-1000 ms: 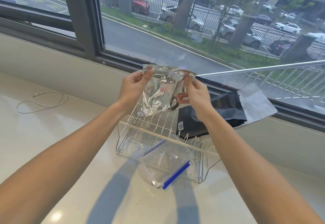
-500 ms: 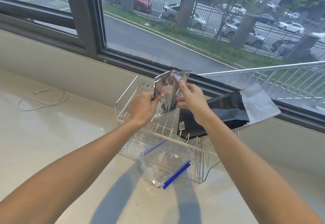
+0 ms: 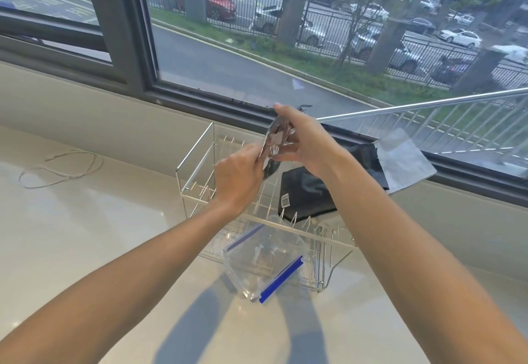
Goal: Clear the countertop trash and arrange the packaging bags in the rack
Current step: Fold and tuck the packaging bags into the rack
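Nearest, a clear zip bag (image 3: 264, 260) with blue seals lies in the front of the wire rack (image 3: 197, 163) on the pale table (image 3: 85, 235). Above the rack, the left hand (image 3: 238, 176) and right hand (image 3: 304, 140) both pinch a crumpled silver foil bag (image 3: 273, 142), fingers clamped on it. Behind, a black bag (image 3: 308, 195) leans over the rack's right side, partly hidden by the right forearm. Far left lies a looped string (image 3: 61, 167).

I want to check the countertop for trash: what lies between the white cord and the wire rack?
Nothing: the head view shows bare countertop between white cord and wire rack.
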